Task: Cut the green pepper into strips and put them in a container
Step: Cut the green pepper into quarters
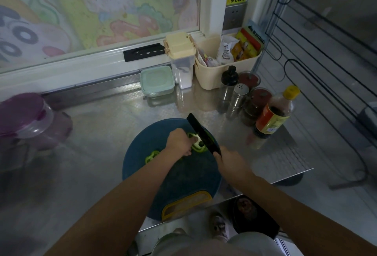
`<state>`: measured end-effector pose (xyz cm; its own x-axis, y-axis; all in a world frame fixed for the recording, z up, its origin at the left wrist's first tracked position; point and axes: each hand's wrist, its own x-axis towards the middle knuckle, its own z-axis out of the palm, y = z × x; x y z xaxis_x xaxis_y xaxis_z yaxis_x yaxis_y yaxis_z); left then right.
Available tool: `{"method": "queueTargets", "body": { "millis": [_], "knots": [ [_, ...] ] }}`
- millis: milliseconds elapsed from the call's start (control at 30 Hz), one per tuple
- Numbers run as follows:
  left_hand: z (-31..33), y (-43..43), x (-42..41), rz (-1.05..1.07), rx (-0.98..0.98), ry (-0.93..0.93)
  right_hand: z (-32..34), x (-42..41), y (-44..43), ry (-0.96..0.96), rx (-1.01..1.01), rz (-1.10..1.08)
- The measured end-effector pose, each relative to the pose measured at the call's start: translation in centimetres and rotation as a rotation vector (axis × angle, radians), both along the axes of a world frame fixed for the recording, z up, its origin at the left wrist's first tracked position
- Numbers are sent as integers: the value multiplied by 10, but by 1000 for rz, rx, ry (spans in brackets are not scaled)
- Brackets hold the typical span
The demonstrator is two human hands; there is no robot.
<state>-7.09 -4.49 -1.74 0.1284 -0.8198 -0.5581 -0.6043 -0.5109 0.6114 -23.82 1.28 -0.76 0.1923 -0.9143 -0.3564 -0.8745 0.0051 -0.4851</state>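
Now I'm mid-slicing. My left hand curls its fingers onto the pepper on the board, and my right hand grips the knife, whose blade stands against the pepper just right of my fingertips. One cut piece lies to the left (the container comes later, I reckon). Next I should press straight down, fingertips tucked back.

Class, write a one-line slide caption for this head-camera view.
Left hand steadies green pepper on round blue board while right hand holds black knife to it.
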Motion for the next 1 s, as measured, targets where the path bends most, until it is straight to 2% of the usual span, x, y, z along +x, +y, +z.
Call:
{"method": "queueTargets", "body": {
  "millis": [333,533,833,1000],
  "knots": [
    [1,-5,-4,24,94,84,-1,7,-14,-8,43,-32],
    [-4,-8,-4,48,133,136,-4,25,-14,204,-31,4],
    [-10,-9,-4,38,134,58,-6,49,-30,248,161,-46],
    [-9,-6,-3,32,124,9,-26,49,-16,236,111,4]
  ]
}}
